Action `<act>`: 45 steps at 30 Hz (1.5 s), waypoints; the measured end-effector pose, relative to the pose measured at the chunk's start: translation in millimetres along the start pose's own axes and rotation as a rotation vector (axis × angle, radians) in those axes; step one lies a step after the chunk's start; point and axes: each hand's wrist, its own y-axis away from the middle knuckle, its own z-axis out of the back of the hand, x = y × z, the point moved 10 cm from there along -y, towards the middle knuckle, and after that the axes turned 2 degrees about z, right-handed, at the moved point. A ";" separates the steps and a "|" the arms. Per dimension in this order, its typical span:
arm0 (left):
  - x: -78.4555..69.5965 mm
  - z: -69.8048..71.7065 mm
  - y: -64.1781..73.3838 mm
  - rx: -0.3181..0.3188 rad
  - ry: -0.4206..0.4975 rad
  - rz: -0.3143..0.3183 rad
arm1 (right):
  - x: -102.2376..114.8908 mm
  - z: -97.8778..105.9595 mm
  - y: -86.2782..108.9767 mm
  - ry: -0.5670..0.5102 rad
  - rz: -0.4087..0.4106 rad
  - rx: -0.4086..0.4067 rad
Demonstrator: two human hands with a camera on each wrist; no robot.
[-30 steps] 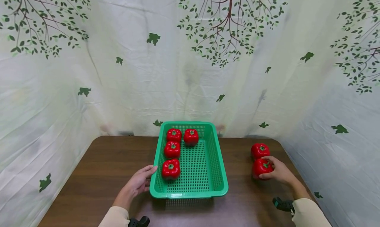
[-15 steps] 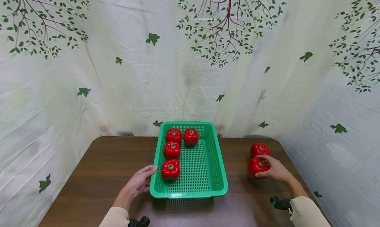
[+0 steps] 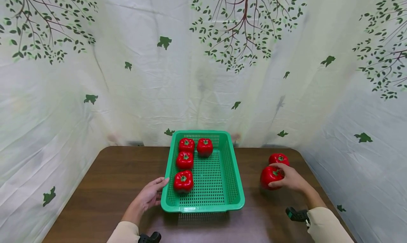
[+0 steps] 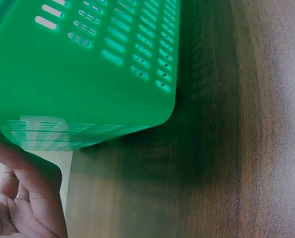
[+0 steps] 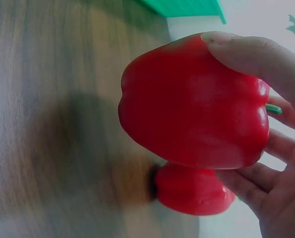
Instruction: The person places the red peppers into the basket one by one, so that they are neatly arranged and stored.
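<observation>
My right hand (image 3: 290, 179) grips a red bell pepper (image 3: 269, 177) from its stem side, thumb and fingers on opposite sides. In the right wrist view this bell pepper (image 5: 192, 104) hangs above the wood, its shadow falling apart from it. Just behind it stands a second red bell pepper (image 3: 279, 159), partly covered by the hand in the head view. At the left side of a green plastic basket (image 3: 236, 186), my left hand (image 3: 149, 195) holds the rim. Up close, the left hand's fingers (image 4: 33, 183) are at the basket's outer wall (image 4: 88, 84).
Inside the basket are several red bell peppers (image 3: 183, 181), lined up along its left side, with one more at the back. Basket and peppers stand on a brown wooden table (image 3: 127, 165). A pale curtain (image 3: 203, 77) printed with leaves hangs behind the table.
The right hand has lifted the near bell pepper and carried it left, toward the basket. My left hand and the basket have kept their places.
</observation>
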 end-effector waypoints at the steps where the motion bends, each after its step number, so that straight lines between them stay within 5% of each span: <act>1: 0.0 -0.1 0.0 0.000 0.000 0.000 | 1.2 0.0 -0.6 0.002 0.006 -0.001; 45: 1.0 -2.3 -1.1 0.009 0.006 0.010 | 90.6 12.3 -30.0 0.096 0.224 0.053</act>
